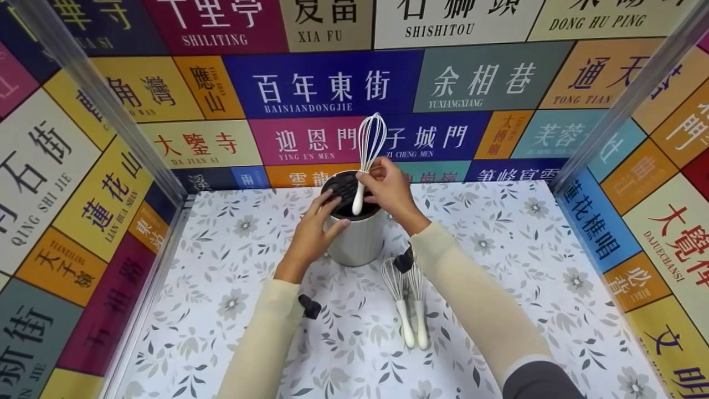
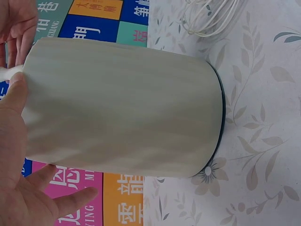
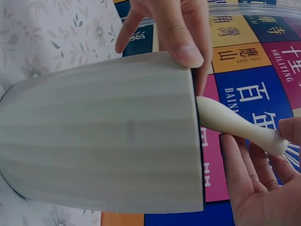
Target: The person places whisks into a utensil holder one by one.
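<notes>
My right hand (image 1: pixel 392 191) pinches a white whisk (image 1: pixel 372 138) where its handle meets the wires. The whisk stands nearly upright, wires up, and its handle (image 3: pixel 240 122) end is at the mouth of a pale grey ribbed utensil holder (image 1: pixel 355 241). How far the handle reaches inside cannot be told. My left hand (image 1: pixel 310 238) touches the holder's left rim, its fingers spread and its thumb (image 3: pixel 188 54) near the edge. Inside the mouth shows a dark, ridged surface (image 1: pixel 342 187). Two more whisks (image 1: pixel 408 321) lie side by side on the table, handles toward me.
The table (image 1: pixel 243 327) has a white cloth with grey leaves and flowers. Walls of coloured signs (image 1: pixel 321 83) enclose it at the back and both sides. Clear-edged posts (image 1: pixel 127 122) stand at the back corners. Black straps (image 1: pixel 309 306) hang at the wrists.
</notes>
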Motion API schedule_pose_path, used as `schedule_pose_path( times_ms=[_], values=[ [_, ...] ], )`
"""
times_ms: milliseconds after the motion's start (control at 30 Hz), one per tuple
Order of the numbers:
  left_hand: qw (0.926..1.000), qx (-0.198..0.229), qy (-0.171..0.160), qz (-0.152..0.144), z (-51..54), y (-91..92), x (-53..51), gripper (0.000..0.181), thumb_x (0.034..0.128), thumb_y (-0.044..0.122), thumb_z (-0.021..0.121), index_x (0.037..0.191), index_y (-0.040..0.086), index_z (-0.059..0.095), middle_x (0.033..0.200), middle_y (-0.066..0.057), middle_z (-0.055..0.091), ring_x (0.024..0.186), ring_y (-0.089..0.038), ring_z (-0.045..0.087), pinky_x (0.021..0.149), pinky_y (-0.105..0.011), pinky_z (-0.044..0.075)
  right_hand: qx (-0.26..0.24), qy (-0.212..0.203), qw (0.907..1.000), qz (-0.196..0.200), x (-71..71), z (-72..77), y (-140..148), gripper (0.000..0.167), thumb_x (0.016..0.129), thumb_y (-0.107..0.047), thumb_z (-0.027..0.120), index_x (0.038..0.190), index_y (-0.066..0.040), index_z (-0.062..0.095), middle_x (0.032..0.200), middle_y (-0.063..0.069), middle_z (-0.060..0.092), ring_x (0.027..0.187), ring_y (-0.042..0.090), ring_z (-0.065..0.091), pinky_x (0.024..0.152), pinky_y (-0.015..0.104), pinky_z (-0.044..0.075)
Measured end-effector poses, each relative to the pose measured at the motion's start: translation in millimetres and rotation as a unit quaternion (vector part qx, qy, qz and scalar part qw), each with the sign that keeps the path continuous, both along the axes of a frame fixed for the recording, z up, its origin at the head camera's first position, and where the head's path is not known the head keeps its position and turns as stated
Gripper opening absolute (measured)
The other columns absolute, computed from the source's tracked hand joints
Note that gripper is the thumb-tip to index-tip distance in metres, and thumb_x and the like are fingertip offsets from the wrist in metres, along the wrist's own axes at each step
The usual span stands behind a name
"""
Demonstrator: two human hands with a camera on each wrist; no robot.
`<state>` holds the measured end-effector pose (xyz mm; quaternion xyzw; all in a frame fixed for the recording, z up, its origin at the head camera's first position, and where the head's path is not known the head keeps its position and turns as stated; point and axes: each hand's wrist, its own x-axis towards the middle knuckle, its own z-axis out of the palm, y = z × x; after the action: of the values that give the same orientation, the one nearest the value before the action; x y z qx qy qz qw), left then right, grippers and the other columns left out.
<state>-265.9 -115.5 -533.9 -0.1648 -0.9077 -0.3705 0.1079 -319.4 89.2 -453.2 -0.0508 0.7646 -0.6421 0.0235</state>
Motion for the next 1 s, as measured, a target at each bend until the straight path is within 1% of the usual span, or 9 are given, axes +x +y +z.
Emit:
schedule_pose_path(
  times_ms=[167,400,667,800,867,1000],
  values=[
    [1.0,0.0,0.007,-0.002,0.3,0.3,-0.7,0.06,0.0983,0.047,0.064,0.15,0.018,0.053,0.165,-0.002,0.036,0.147,-0.028,0.043,0.117,-0.048,0.04,0.014,0.009,0.9998,0.013,-1.5,-6.4,1,0.035,0.095,-0.024,0.073,0.122,-0.008,0.058,0.116,0.014,0.069,0.097,0.027,0.073,0.075,0.037,0.064],
    [1.0,0.001,0.008,-0.005,0.0,-0.1,-0.9,0.061,0.0985,0.048,0.064,0.15,0.018,0.053,0.165,-0.002,0.036,0.147,-0.029,0.043,0.117,-0.049,0.041,0.03,0.026,0.9989,0.027,-0.4,-14.2,2,0.028,0.094,-0.023,0.074,0.114,-0.009,0.063,0.11,0.011,0.072,0.096,0.024,0.074,0.075,0.035,0.064],
    [1.0,0.0,0.004,-0.003,-0.5,0.0,-1.0,0.061,0.0988,0.049,0.063,0.15,0.018,0.053,0.165,-0.001,0.035,0.147,-0.029,0.043,0.117,-0.049,0.041,0.03,0.023,0.9989,0.028,0.6,-17.8,2,0.026,0.092,-0.017,0.076,0.112,-0.005,0.064,0.112,0.014,0.072,0.098,0.023,0.074,0.077,0.031,0.063],
    [1.0,-0.001,0.001,0.0,-0.2,0.3,-0.5,0.061,0.0987,0.049,0.063,0.15,0.019,0.053,0.165,-0.001,0.035,0.147,-0.029,0.043,0.117,-0.049,0.04,0.041,0.023,0.9985,0.03,0.9,-17.3,1,0.029,0.091,-0.017,0.077,0.113,-0.004,0.064,0.112,0.015,0.072,0.098,0.024,0.073,0.077,0.031,0.063],
    [1.0,-0.001,0.0,0.001,-0.1,0.4,-0.4,0.061,0.0988,0.049,0.063,0.151,0.019,0.053,0.165,-0.001,0.035,0.147,-0.029,0.043,0.118,-0.049,0.04,0.043,0.024,0.9983,0.032,1.1,-17.0,1,0.032,0.09,-0.018,0.078,0.116,-0.005,0.064,0.111,0.015,0.072,0.098,0.024,0.073,0.077,0.031,0.063],
    [1.0,0.0,-0.001,0.0,-0.4,0.5,-0.2,0.06,0.0991,0.049,0.062,0.151,0.019,0.053,0.166,-0.001,0.035,0.147,-0.029,0.043,0.118,-0.049,0.04,0.046,0.029,0.9979,0.036,1.6,-16.8,1,0.045,0.088,-0.02,0.079,0.126,-0.004,0.062,0.111,0.016,0.073,0.097,0.025,0.074,0.075,0.031,0.063]
  ],
)
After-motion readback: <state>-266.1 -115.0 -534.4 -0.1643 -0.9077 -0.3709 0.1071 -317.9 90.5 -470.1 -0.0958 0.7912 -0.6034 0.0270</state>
